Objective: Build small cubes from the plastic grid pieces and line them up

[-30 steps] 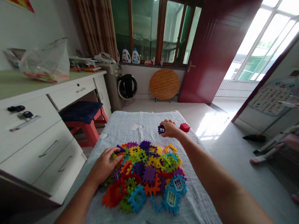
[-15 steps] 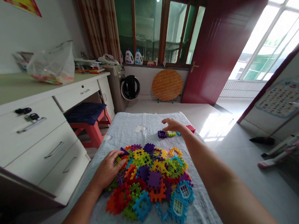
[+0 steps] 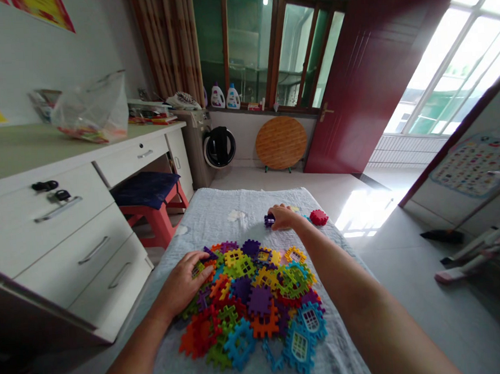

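A heap of colourful plastic interlocking building blocks (image 3: 259, 300), flat with notched edges, lies on the cloth-covered table (image 3: 217, 211). My left hand (image 3: 190, 278) rests against the heap's left edge, thumb and fingers apart, touching a few blocks without lifting any. Towards the far edge, my right hand (image 3: 283, 216) has its fingers bent round a purple block (image 3: 269, 221), which sits on the cloth. To the right of that hand is a red block (image 3: 318, 217). Green and blue pieces beside it are mostly covered by my hand and wrist.
White drawers (image 3: 79, 242) and a stool (image 3: 149, 193) with a dark seat stand to the left. Beyond the table are a washing machine (image 3: 197, 148), a round wooden tabletop (image 3: 281, 143) leaning on the wall, and a dark red door (image 3: 365, 72).
My right hand has come down from above the purple block and closed around it. More of the red block shows now. My left hand has stayed in place.
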